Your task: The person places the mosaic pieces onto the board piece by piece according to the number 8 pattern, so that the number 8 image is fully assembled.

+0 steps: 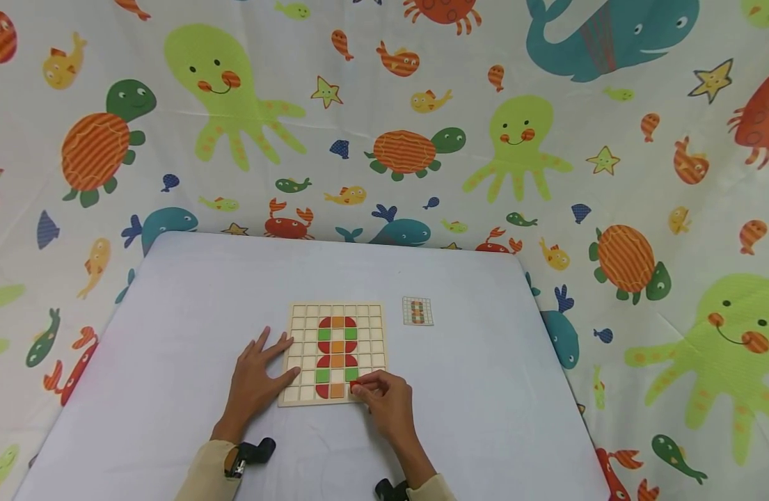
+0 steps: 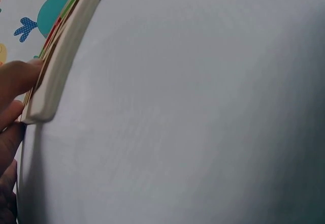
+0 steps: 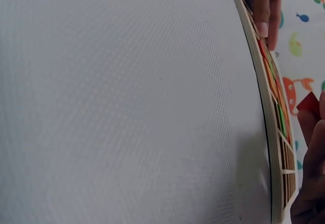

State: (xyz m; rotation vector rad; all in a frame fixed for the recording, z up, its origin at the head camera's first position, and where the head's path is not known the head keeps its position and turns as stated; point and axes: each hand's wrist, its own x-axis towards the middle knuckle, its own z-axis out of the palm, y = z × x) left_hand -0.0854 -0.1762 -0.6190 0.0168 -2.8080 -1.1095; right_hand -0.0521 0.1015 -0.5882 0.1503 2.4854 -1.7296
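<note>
A square wooden grid board (image 1: 304, 313) lies on the white table, with red rounded tiles, orange square tiles (image 1: 337, 321) and green square tiles (image 1: 323, 334) forming a figure down its middle. My left hand (image 1: 255, 372) rests at the board's left side, fingers spread, with thumb and fingertips on its edge. Between thumb and fingers of my right hand (image 1: 387, 403) a small red tile (image 3: 309, 105) is pinched, over the lower right end of the figure. In the left wrist view the board's pale side (image 2: 68, 56) shows beside the left thumb.
To the board's right lies a small card (image 1: 417, 312) printed with a similar grid figure. White cloth covers the table (image 1: 484, 362). Behind and beside it hangs a curtain (image 1: 371, 83) with sea animals.
</note>
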